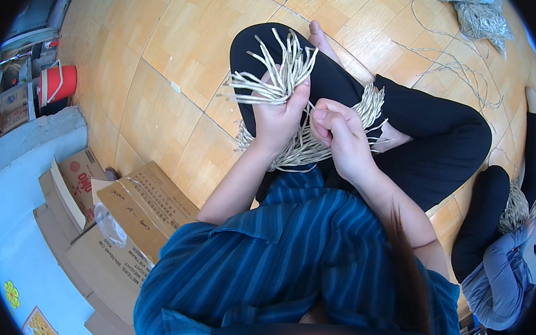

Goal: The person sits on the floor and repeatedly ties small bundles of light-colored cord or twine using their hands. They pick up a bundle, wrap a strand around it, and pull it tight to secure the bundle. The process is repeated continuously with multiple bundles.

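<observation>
My left hand [278, 121] is closed round a bundle of pale twisted cords [281, 74], whose loose ends fan out above the fist over my left knee. Beside it, my right hand [340, 132] pinches a single thin strand that runs toward the bundle. Beneath both hands, a woven piece of the same pale cord [304, 150] lies across my lap. Its fringed ends [370, 106] show to the right of my right hand. Part of the woven piece is hidden by my hands and forearms.
Cardboard boxes [149, 202] stand on my left, near a red bucket [57, 83] and shelves. Loose cords [461, 69] and a clear bag of cord [481, 20] lie on the tiled floor [181, 66] at far right. Another person [499, 274] sits at right with similar cord.
</observation>
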`<state>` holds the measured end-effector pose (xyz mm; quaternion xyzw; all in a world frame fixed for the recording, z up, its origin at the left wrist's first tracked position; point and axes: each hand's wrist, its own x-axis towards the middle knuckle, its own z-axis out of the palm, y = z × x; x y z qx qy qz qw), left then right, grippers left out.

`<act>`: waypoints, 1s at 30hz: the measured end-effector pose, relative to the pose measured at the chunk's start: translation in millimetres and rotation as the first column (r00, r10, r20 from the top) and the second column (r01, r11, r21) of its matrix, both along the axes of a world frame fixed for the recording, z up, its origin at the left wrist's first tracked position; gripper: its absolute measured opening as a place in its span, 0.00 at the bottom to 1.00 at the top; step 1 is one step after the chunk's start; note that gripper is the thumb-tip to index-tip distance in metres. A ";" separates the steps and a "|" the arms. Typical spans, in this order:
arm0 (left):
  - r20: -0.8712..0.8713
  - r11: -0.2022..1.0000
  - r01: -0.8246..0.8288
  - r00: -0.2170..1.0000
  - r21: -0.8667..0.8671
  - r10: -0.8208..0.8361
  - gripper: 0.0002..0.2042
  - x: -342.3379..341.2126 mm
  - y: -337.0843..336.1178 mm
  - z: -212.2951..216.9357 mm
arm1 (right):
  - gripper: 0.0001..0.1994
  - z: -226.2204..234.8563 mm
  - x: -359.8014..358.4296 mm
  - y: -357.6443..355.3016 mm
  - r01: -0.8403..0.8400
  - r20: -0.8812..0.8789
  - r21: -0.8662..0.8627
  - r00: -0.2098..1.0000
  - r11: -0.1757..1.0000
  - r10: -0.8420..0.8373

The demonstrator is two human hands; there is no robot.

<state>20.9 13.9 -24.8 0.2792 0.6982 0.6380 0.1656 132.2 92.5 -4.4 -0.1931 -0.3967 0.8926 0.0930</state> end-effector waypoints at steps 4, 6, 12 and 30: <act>-0.347 0.994 -0.065 0.937 -0.088 0.031 0.01 2.4 -4.7 -8.6 | 0.12 8.0 9.5 -11.0 0.097 0.058 -0.060 0.994 0.993 -0.094; -0.480 0.990 -0.091 0.877 -0.106 0.029 0.02 3.3 -5.9 -10.6 | 0.12 11.0 12.8 -15.1 0.128 0.064 -0.063 0.990 0.990 -0.124; -0.352 0.971 -0.091 0.936 -0.220 0.008 0.05 7.3 -5.0 -7.3 | 0.13 17.0 18.5 -19.5 0.153 0.047 0.008 0.987 0.988 -0.153; -0.472 0.961 -0.081 0.880 -0.266 -0.056 0.04 11.0 -1.7 -12.9 | 0.14 23.9 37.4 -30.9 0.171 0.060 0.121 0.982 0.978 -0.179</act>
